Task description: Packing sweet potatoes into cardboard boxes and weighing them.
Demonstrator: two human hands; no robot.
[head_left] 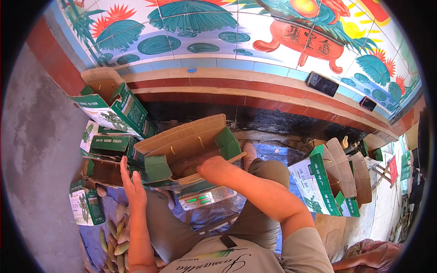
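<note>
An open cardboard carton (182,136) with a brown inside and green end flaps stands between my knees. It rests on a digital scale (207,198) with lit green displays. My right hand (215,169) reaches over the near wall into the carton, its fingers curled and mostly hidden. A dim brownish shape (189,170) lies beside it inside. My left hand (133,184) is raised with fingers stretched, holding nothing, just left of the carton's green flap (157,169). Long greenish-brown root vegetables (121,248) lie in a heap beside my left forearm.
Green-and-white cartons (111,109) are stacked at left; more open cartons (318,179) stand at right. A blue plastic sheet (273,157) covers floor under me. A phone (322,84) leans on the ledge below a painted tile wall. Part of another person (371,257) shows at lower right.
</note>
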